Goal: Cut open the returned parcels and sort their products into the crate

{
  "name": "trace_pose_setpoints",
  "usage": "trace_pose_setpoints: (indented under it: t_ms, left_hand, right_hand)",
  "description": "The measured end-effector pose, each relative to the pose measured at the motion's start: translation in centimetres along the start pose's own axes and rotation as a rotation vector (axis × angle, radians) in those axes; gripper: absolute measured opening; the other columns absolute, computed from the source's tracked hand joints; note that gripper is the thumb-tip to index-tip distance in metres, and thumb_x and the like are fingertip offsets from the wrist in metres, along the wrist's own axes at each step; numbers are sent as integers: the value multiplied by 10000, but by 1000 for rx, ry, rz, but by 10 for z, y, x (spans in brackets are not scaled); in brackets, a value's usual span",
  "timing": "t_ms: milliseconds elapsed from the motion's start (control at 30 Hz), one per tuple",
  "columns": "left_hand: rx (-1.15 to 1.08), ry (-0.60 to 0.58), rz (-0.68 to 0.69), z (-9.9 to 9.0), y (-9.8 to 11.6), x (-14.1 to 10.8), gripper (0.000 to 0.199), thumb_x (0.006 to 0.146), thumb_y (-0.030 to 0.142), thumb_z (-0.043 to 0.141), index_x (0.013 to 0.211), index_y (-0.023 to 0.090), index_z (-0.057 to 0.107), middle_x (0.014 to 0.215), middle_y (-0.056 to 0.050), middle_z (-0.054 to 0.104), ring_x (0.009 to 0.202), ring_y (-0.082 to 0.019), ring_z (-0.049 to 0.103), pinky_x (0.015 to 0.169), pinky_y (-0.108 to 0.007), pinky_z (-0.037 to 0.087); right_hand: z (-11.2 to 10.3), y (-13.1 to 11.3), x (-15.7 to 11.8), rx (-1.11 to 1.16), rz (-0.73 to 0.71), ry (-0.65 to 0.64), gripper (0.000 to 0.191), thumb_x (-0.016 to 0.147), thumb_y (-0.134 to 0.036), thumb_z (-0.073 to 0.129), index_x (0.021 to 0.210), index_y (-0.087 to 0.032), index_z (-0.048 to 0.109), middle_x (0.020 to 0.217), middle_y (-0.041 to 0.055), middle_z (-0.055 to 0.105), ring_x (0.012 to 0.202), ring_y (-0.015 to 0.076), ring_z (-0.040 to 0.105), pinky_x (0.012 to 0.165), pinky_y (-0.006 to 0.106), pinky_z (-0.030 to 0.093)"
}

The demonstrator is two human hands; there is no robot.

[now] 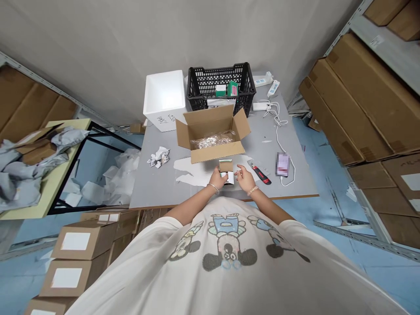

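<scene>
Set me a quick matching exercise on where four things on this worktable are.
Column one
1. small open box
2. foam box
3. utility knife
4. plastic crate

Column two
A. lies to the right of the right hand
B. holds small green packages
C. is held at its side by the left hand
D. stands at the back, left of the crate

Right pairs: 1-C, 2-D, 3-A, 4-B
</scene>
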State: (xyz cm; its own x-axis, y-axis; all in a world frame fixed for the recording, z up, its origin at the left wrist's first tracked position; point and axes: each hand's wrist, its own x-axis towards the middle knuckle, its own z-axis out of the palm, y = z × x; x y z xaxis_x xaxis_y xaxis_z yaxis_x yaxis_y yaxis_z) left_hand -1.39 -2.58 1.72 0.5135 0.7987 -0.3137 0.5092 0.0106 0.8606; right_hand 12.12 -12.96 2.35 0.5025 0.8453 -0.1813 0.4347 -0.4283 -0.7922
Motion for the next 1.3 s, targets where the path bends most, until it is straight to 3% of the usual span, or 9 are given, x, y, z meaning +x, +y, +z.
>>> trace_pose_setpoints:
  t_ms: [167,267,467,667,867,933,1000,1100,1300]
  left_hand:
    - [-101,-84,-93,-2,-8,5,508,842,216,562,1331,144,444,1229,-142,644,865,-185,680,775,-339,538]
    - [-224,-109,-131,-4,-18,6,430,886,172,453,1316,150,465,1232,-128,647,962,-171,670,776,-309,554]
    - [-275,-129,-156,-13,-37,4,402,879,189,514,1281,189,507,1260,-130,625,1055,-196,641,760,-347,581]
    - [-340,-151,-217,-11,-40,2,363,854,227,587,1211,203,524,1273,-135,610,1027,-202,647,748,-367,578]
    - [-106,-9,221,-18,-35,-13,303,879,217,531,1181,226,514,1389,-123,512,1246,-207,529,995,-431,463]
    - [22,-93,379,-22,-33,-17,378,846,272,604,1212,229,526,1410,-124,488,1365,-245,408,1075,-455,391]
    - [111,-191,482,-24,-31,-18,654,736,321,743,1324,218,473,1437,-143,456,1414,-285,332,1131,-468,322]
    - [122,-240,514,-20,-30,-15,979,637,303,822,1461,189,306,1489,-179,393,1393,-310,368,1140,-466,315]
    - [127,-210,491,-9,-27,-9,931,665,206,757,1462,137,281,1445,-204,443,1328,-307,458,1095,-443,377]
  right_hand:
    - [12,-3,-13,-132,-54,47,690,848,-434,577,1440,-156,357,1211,148,629,923,246,666,829,370,512]
    - [16,-5,-17,-162,-42,41,821,774,-405,650,1472,-146,303,1273,175,584,982,272,649,866,397,507]
    - [15,14,-10,217,125,52,464,870,-326,463,1318,-206,476,1086,92,677,884,210,665,784,360,553]
    - [24,33,-6,504,365,-46,411,832,-469,503,1136,-198,561,996,76,651,882,214,637,687,359,571]
    - [8,16,-16,100,-33,236,383,852,-382,536,1192,-210,572,1295,146,496,1156,254,521,955,428,473]
    - [-1,1,-18,-108,-170,196,298,851,-327,557,1113,-208,632,1357,148,445,1290,286,412,1068,467,367]
    - [-6,-15,-18,-280,-226,101,266,817,-301,614,1055,-194,667,1413,147,402,1370,326,302,1121,501,276]
    - [-3,-33,-14,-439,-169,-13,364,721,-276,716,1060,-150,673,1457,177,368,1422,391,173,1138,552,202]
    - [13,-43,4,-533,58,-126,481,663,-246,751,1125,-138,671,1352,232,461,1378,451,238,1092,653,193]
